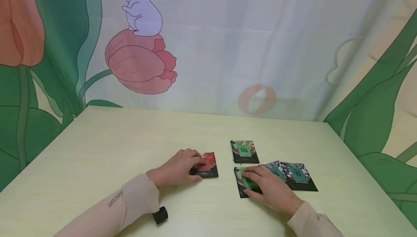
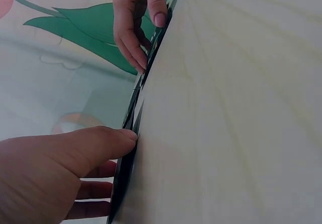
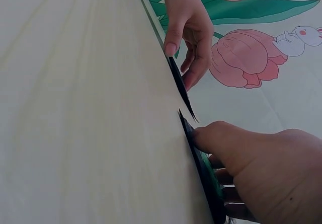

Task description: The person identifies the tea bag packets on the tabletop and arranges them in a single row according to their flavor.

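Head view: half-open left hand [image 1: 178, 168] touches red packet [image 1: 207, 163], half-open right hand [image 1: 272, 190] green packet [image 1: 249, 183] (firm grip unclear); rightward drag could jam blue packets [image 1: 299, 173].

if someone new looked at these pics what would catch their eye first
Probably the white cartoon animal on a pink flower, on the backdrop behind the table, left of centre in the head view. Then the red-and-black packet under the left hand, near the table's middle. To its right, the right hand covers part of a green packet.
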Demonstrator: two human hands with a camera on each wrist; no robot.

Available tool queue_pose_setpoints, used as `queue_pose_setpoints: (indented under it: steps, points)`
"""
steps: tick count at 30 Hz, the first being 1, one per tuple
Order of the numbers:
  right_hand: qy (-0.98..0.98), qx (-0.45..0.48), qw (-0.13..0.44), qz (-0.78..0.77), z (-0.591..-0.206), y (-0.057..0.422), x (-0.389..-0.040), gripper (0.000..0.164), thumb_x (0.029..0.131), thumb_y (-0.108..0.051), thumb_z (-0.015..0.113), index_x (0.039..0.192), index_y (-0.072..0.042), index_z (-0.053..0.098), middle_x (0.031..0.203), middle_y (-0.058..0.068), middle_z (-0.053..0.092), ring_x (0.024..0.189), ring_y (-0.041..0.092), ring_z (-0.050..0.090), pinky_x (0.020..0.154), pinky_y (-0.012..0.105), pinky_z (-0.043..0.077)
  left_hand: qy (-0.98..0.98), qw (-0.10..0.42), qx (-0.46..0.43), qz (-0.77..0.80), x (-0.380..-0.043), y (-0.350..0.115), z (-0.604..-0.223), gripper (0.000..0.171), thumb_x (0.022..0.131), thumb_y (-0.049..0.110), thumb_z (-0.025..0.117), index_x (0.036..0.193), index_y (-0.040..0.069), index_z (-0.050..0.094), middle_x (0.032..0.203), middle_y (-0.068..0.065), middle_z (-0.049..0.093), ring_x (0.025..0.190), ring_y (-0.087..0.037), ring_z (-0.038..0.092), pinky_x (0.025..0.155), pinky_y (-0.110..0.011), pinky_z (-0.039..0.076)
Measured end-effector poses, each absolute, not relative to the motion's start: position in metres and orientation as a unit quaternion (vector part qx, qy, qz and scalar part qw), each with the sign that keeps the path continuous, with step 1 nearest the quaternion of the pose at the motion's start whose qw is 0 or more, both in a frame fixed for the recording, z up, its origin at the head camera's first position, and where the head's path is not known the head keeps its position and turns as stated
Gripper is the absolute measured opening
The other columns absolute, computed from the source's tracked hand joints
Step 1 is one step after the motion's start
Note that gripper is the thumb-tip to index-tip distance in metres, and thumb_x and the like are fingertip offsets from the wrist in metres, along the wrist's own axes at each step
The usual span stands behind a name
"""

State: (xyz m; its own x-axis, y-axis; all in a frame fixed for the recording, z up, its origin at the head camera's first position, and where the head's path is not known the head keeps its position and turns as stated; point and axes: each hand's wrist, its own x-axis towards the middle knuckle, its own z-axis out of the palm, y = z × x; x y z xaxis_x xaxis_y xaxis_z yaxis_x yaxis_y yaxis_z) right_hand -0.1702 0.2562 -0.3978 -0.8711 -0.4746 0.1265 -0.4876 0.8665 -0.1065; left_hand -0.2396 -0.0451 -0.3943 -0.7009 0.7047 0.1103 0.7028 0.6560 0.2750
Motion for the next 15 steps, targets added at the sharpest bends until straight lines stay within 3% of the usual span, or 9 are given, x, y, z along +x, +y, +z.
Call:
queue_pose_setpoints:
  steps: [15]
  points:
    - [-0.966, 0.246, 0.046, 0.070, -0.398, 0.256, -0.169, 0.048, 0.089, -0.042, 0.064, 0.128, -0.013, 0.061, 0.132, 0.002, 0.057, 0.121, 0.022, 0.052, 0.098, 0.043, 0.050, 0.910, -0.004, 0.382, 0.162, -0.229, -0.065, -0.395, 0.046, 0.084, 0.034, 0.073, 0.123, 0.012, 0.064, 0.122, -0.004, 0.060, 0.115, -0.022, 0.054, 0.104, -0.044, 0.040]
